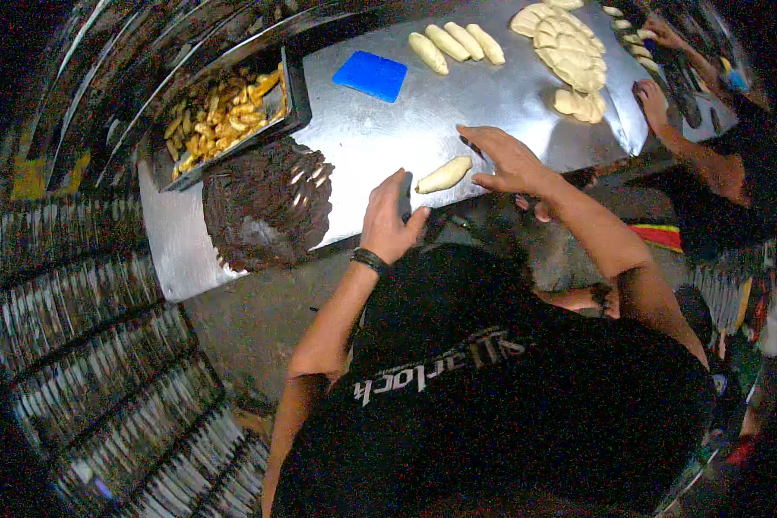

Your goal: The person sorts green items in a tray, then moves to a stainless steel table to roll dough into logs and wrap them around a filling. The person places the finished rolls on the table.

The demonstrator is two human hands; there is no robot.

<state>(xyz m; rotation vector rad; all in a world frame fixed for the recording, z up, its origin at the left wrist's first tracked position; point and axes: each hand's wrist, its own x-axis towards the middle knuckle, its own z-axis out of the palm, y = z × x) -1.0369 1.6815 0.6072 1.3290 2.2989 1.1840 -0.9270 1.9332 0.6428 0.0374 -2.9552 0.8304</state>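
Between my hands, on the metal table, lies a pale, tapered dough roll. My left hand is just left of it, fingers extended and thumb apart. On the other side, my right hand curves loosely beside the roll's right end, fingers and thumb spread; I cannot tell whether it touches the dough. Farther back, several similar dough rolls lie in a row. Overlapping flat dough pieces are heaped to their right, with a few separate dough pieces nearer to me.
At the left, a dark metal tray holds many golden-brown, banana-like pieces. A dark brown, paste-like mass spreads in front of it. A flat blue scraper lies at the back. Another person's hand rests near the right edge.
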